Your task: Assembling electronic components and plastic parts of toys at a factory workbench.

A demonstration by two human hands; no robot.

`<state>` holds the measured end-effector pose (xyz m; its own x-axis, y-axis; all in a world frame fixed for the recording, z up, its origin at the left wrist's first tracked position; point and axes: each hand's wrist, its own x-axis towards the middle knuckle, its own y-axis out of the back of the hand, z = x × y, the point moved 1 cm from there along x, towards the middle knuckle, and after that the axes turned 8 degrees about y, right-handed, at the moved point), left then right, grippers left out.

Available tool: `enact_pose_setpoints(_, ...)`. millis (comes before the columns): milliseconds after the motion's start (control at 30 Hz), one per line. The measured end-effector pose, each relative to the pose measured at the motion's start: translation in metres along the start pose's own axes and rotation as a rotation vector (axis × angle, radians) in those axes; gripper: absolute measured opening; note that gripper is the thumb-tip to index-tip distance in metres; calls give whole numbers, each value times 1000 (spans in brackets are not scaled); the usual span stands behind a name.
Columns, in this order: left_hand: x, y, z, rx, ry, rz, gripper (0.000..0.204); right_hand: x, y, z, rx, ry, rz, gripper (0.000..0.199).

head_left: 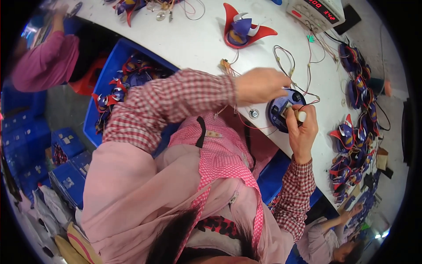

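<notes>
Blue round part (281,110) center-right on white table (193,39); left hand (259,84) fingers curled over its wires (303,92), right hand (303,125) pinching cream-handled tool (295,114). Wiring step underway; next needs steady tip placement.

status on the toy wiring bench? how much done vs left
Done: a row of assembled red-and-blue toys lies along the white table to the person's right. In hand: the left hand steadies a round blue part with red wires while the right hand presses a pale tool into it. Left: a blue bin holds more pieces, and one toy sits apart.
</notes>
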<state>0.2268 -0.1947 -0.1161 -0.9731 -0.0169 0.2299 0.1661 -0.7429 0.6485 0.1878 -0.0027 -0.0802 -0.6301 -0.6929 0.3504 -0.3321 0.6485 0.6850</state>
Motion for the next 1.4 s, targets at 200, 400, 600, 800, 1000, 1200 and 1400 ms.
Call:
enact_pose_setpoints(200,-53,91,-51,216,-145,93,29,-24,-1,-15,47,7,225,16)
enact_pose_setpoints(400,-61,88,-64,349,-142,-27,29,-46,-19,-56,63,230,45,20)
enact_pose_setpoints(600,-58,78,-77,363,-211,51,28,-35,-51,-56,-12,114,-102,26)
enact_pose_setpoints(800,-54,83,-81,453,-324,65,21,-34,-64,-74,66,191,-112,29)
enact_pose_setpoints(1000,-51,86,-86,531,-475,31,25,-28,-63,-68,-103,166,-77,31)
enact_pose_setpoints(1200,-63,88,-72,528,-376,114,31,-33,-56,-56,-124,95,-41,30)
enact_pose_setpoints(1400,-157,40,-7,82,164,272,29,-40,-53,-49,-117,74,-112,32)
